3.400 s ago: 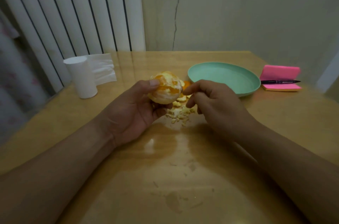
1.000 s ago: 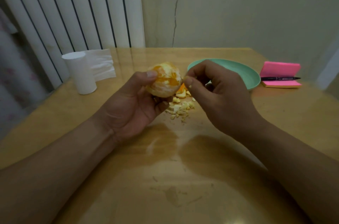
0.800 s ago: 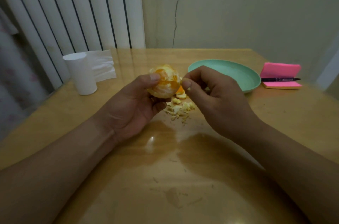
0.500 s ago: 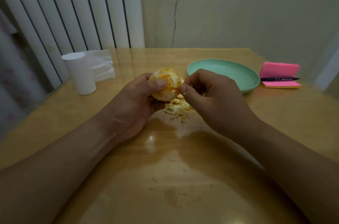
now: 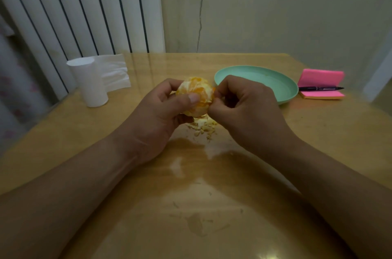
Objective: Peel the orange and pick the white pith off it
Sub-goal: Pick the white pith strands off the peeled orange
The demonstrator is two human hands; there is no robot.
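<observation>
The peeled orange (image 5: 196, 91), its flesh streaked with white pith, is held above the table in my left hand (image 5: 158, 116), thumb across its front. My right hand (image 5: 244, 110) is pressed against the orange's right side, thumb and forefinger pinched at its surface; whether pith is between them I cannot tell. Below the fruit a small heap of pith and peel scraps (image 5: 202, 126) lies on the wooden table (image 5: 212, 205).
A mint green plate (image 5: 282, 86) sits just behind my right hand. A pink sticky-note pad (image 5: 320, 77) with a black pen (image 5: 320, 88) is at the far right. A white tissue roll (image 5: 89, 81) stands at the left, its loose sheet behind it.
My right hand came back from beside the scrap heap to the orange's right side. My left hand turned the fruit and its thumb slid across the front.
</observation>
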